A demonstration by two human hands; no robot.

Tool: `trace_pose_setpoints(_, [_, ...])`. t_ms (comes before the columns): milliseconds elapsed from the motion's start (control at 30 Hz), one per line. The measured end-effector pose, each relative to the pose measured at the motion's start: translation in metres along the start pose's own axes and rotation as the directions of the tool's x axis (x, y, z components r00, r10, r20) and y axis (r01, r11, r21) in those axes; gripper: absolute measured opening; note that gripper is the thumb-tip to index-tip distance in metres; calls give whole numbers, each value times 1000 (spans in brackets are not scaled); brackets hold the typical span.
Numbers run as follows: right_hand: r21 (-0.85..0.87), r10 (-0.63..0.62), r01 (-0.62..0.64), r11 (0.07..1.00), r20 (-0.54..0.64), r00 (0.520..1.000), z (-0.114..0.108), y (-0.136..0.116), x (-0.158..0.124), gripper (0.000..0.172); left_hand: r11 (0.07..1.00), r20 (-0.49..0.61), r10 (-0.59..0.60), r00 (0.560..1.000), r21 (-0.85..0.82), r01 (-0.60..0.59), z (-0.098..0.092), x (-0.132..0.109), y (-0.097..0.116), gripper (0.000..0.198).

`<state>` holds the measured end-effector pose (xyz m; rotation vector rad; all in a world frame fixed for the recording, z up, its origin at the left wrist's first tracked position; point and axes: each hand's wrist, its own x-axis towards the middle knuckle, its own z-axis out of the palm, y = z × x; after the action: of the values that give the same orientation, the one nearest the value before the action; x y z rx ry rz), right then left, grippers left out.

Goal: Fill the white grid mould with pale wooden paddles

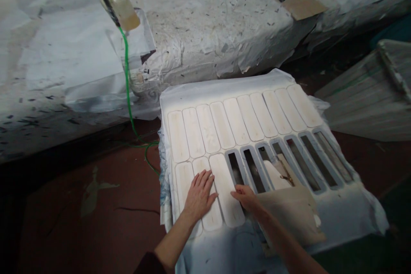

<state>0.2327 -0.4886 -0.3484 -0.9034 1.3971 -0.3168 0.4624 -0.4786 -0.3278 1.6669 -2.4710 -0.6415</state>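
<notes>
A white slotted frame (334, 199) lies tilted before me, wrapped in white sheeting. Its upper row and the left part of its lower row hold pale oblong slabs (236, 122); the other lower slots are open. My left hand (199, 197) lies flat with fingers spread on the second lower slab (210, 218). My right hand (245, 197) rests at the right edge of the third lower slab (226, 195), fingers bent toward it; whether they grip anything I cannot make out. A beige sheet (290, 216) lies under my right forearm.
A long bench covered in stained white paper (208, 21) runs behind the frame. A yellow-capped bottle (120, 2) hangs at top left with a green cord (128, 90) trailing to the dark red floor (96, 205). A slatted white panel (369, 90) leans at right.
</notes>
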Motion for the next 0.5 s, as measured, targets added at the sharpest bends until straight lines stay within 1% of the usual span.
trace_pose_setpoints(133, [39, 15, -15, 999, -23, 1000, 3, 0, -5, 24, 1000, -2, -1, 1000, 12, 1, 2, -1, 1, 60])
trace_pose_setpoints(267, [53, -3, 4, 999, -21, 1000, 3, -2, -9, 28, 1000, 5, 0, 1000, 12, 0, 0, -1, 1, 63])
trace_pose_setpoints(500, [14, -47, 47, 999, -3, 999, 1, -2, -12, 29, 1000, 6, 10, 1000, -23, -10, -4, 0, -3, 67])
